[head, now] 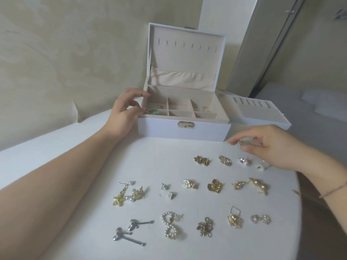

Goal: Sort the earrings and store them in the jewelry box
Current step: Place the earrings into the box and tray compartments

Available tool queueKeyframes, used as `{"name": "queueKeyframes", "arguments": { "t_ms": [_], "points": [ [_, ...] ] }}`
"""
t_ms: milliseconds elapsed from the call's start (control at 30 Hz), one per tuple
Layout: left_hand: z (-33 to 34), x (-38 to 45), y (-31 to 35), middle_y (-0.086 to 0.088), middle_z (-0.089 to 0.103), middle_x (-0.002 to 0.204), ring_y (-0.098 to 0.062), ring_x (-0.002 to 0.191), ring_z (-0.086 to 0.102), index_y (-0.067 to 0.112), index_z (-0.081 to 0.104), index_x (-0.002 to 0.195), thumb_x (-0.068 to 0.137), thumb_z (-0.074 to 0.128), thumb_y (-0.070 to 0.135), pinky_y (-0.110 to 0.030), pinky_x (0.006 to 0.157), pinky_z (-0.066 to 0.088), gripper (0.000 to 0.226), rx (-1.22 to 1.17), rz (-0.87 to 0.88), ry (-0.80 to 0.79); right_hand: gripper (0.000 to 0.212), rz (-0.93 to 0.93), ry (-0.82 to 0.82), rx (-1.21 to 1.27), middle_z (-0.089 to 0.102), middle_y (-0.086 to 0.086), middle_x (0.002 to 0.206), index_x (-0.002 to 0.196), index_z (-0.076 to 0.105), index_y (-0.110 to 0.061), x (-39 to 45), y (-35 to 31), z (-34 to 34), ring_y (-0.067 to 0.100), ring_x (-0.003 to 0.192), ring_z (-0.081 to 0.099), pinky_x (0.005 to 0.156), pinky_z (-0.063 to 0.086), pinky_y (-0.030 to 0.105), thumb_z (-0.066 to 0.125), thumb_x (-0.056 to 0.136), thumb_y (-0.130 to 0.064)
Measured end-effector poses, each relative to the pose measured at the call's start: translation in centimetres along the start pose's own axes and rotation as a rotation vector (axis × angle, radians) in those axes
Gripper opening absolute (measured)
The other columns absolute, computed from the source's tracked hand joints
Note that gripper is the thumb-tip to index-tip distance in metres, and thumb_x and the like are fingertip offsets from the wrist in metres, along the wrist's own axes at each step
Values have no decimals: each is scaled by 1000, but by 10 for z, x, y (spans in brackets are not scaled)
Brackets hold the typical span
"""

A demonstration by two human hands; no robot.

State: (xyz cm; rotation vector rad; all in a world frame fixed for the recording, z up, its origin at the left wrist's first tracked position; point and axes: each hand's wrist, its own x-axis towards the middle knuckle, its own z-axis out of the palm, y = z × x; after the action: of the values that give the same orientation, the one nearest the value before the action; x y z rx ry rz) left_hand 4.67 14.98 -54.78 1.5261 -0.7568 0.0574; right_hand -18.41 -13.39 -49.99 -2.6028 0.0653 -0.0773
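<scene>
**Earring pinched at right, box steadied at left**

Right hand (270, 147): thumb and fingertips pinch a small pale earring (244, 143) just above the white table (150, 156), near the jewelry box (184, 128)'s front right corner. Left hand (124, 109): fingers loosely curled, tips touching the box's left rim, holding nothing. Box lid stands open; compartments hold a few small pieces, a green one (153, 111) front left. Removed tray (259, 111) sits just right of the box. Remaining earrings lie in paired rows: gold pairs (201, 160) nearest the box, silver drops (129, 231) nearest the person.
</scene>
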Motion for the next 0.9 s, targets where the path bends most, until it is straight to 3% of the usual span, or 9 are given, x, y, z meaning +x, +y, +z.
{"name": "queueKeyframes", "arguments": {
  "t_ms": [133, 200, 267, 333, 533, 600, 733, 833, 900],
  "points": [
    [0, 1, 0, 0, 52, 117, -9, 78, 49, 28, 66, 97, 71, 53, 7, -15, 73, 44, 35, -8, 3, 2, 50, -8, -44, -138, 60, -35, 113, 104, 57, -66, -12, 8, 10, -4, 106, 58, 95, 50, 33, 67, 90, -20],
    [0, 1, -1, -2, 52, 118, -8, 76, 50, 31, 67, 95, 71, 54, 7, -15, 73, 44, 36, -11, 6, 2, 57, -19, -3, -191, 58, -35, 114, 111, 48, -70, -16, 7, 7, -13, 85, 57, 81, 49, 24, 64, 91, -19],
    [0, 1, -1, -2, 53, 118, -6, 75, 51, 34, 68, 94, 71, 55, 8, -16, 73, 44, 36, -12, 8, 8, 57, -11, 119, -97, 62, -28, 111, 118, 52, -59, -22, 10, -2, -3, 57, 52, 61, 40, 14, 61, 92, -9],
    [-1, 2, -2, 3, 53, 117, -7, 74, 52, 38, 69, 93, 71, 55, 11, -19, 75, 44, 37, -13, 5, 6, 56, 5, 263, -17, 65, -22, 107, 120, 55, -48, -27, 21, -12, 12, 47, 41, 53, 38, 14, 58, 92, 0],
    [0, 2, -4, 0, 54, 119, -3, 71, 52, 34, 67, 96, 73, 51, 8, -24, 77, 42, 39, 7, -7, 8, 49, 231, 461, 44, 65, -21, 101, 124, 54, -35, -38, 57, -10, 9, 65, 55, 64, 44, 15, 53, 92, 1],
    [0, 2, -4, -1, 54, 117, -3, 71, 53, 39, 68, 95, 74, 51, 7, -21, 76, 43, 42, 13, -3, 0, 38, 256, 442, 22, 64, -18, 102, 111, 60, -37, -38, 59, -6, 8, 69, 57, 70, 46, 22, 62, 90, -6],
    [-1, 3, -5, 0, 54, 116, -6, 74, 51, 43, 69, 92, 74, 52, 8, -26, 78, 41, 44, 19, -8, 4, 19, 296, 273, -163, 62, -15, 99, 95, 69, -37, -24, 59, -6, 1, 83, 56, 75, 43, 18, 76, 79, -29],
    [-2, 2, -6, 3, 54, 115, -10, 75, 51, 43, 70, 93, 74, 52, 9, -32, 81, 41, 43, 10, -14, 8, 34, 311, 191, -257, 60, -19, 94, 93, 73, -36, -11, 51, -6, 9, 95, 57, 88, 49, 35, 77, 65, -55],
    [-2, 2, -5, 4, 54, 112, -10, 75, 51, 43, 70, 92, 73, 52, 9, -31, 81, 41, 43, -1, -11, 4, 38, 296, 191, -259, 62, -22, 92, 90, 71, -41, -6, 44, -4, 8, 96, 56, 86, 49, 36, 72, 61, -64]
  ]
}}
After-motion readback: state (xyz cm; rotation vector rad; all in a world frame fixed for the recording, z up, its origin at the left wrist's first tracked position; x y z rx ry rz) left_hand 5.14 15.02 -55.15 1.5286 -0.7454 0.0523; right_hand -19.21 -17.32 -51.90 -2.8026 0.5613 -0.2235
